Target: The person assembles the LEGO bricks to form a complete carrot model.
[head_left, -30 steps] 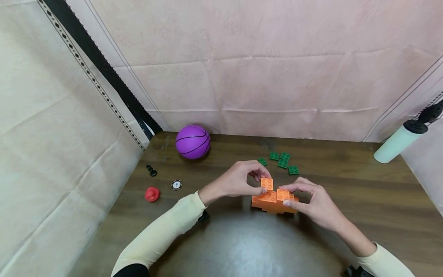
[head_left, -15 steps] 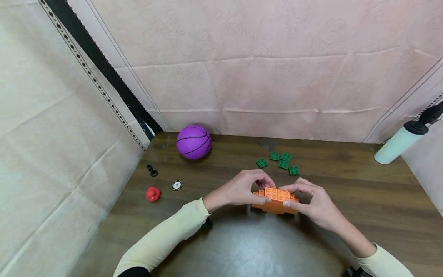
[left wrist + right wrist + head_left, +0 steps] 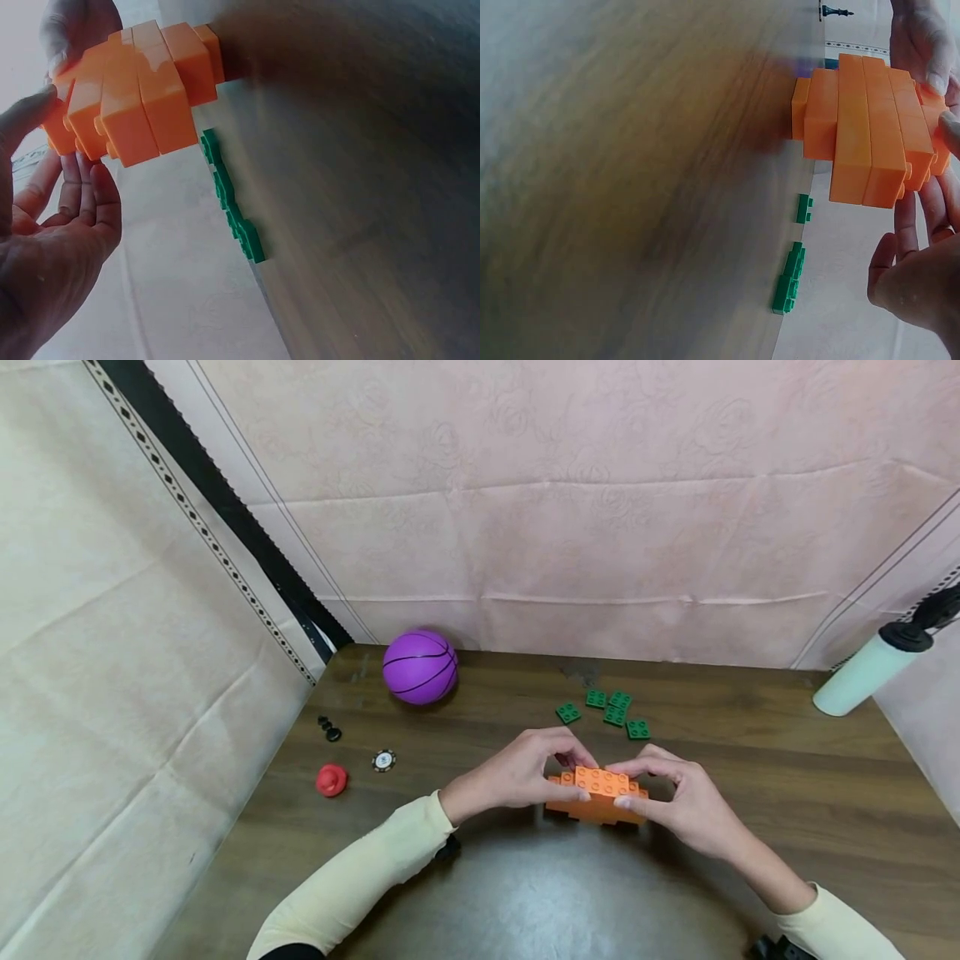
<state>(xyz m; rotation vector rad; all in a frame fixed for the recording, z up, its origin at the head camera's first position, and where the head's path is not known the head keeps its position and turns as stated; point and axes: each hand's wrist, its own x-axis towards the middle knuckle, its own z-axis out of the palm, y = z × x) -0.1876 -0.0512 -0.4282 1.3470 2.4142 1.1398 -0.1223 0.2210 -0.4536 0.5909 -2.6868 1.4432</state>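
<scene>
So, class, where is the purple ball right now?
In the head view, the purple ball sits at the table's far left corner, against the pink backdrop, beyond the red knob.

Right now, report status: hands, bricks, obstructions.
Left hand and right hand both pinch the orange brick stack on the table. Green bricks lie apart behind. Nothing blocking.

Green bricks [image 3: 613, 711] lie just beyond the hands; bare tabletop [image 3: 787, 793] opens rightward, a purple ball [image 3: 420, 667] stands far left.

Orange brick block [image 3: 597, 793] — glossy plastic; table [image 3: 787, 793] — smooth wood grain.
</scene>
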